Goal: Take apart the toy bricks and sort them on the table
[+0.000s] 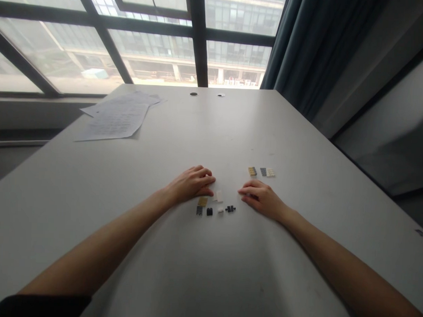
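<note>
Printed sheets (119, 120), lines of text, too blurred to read

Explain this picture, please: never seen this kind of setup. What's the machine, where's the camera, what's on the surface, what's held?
There's no machine: these are a person's two bare hands. The single picture comes from a camera worn on their head, looking forward and down, so the forearms enter from the bottom corners.

The white table faces a window. Papers lie toward its far left. Small pieces sit between and near the hands: a tan piece, a pale flat piece and several black, grey or white ones. A few more lie beyond the right hand.

The left hand is beside the tan piece, with thumb and fingers apart. I see nothing held in either hand, but the right fingertips could hide something tiny.
</note>
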Available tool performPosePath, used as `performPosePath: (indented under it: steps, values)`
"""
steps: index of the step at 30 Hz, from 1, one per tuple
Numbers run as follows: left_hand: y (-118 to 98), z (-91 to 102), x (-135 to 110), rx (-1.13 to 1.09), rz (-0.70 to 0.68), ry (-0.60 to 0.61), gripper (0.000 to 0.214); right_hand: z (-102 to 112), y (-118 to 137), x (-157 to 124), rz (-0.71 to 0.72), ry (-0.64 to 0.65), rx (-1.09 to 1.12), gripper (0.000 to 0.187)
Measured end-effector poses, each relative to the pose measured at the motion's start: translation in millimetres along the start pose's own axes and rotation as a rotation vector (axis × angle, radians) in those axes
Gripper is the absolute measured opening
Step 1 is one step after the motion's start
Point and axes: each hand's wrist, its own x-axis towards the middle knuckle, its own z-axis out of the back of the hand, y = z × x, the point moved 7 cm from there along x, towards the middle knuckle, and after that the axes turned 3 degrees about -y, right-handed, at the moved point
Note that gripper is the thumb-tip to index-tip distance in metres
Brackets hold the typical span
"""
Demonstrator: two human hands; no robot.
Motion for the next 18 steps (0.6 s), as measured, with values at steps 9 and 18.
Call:
performPosePath:
  steps: [9,18]
  values:
    - [-7,6.0,-13,-0.041,0.033,0.016,0.042,2,2,-1,0.001,-0.004,0.001,0.019]
    - [4,17.5,-24,-0.173,0.138,-0.034,0.045,2,3,-1,-0.005,-0.012,-0.009,0.018]
